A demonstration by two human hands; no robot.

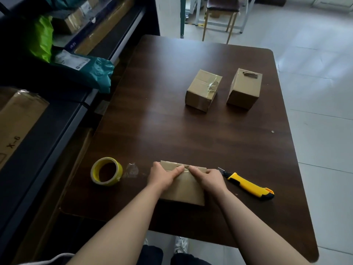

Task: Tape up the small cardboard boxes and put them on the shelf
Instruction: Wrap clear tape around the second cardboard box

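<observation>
One head-worn camera looks forward and down, close over the dark brown wooden table (191,134), dark metal shelf (57,121) at the left edge.

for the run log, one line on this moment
left hand, right hand: hold box | tape: left of it | knife: right

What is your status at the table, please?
Left grip, right grip holding near brown cardboard box, thumbs at seam. Yellow tape roll left, yellow utility knife right. Nothing blocking.

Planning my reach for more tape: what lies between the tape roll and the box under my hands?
Head view: a scrap of clear tape lies on the table between the tape roll and the box.
</observation>
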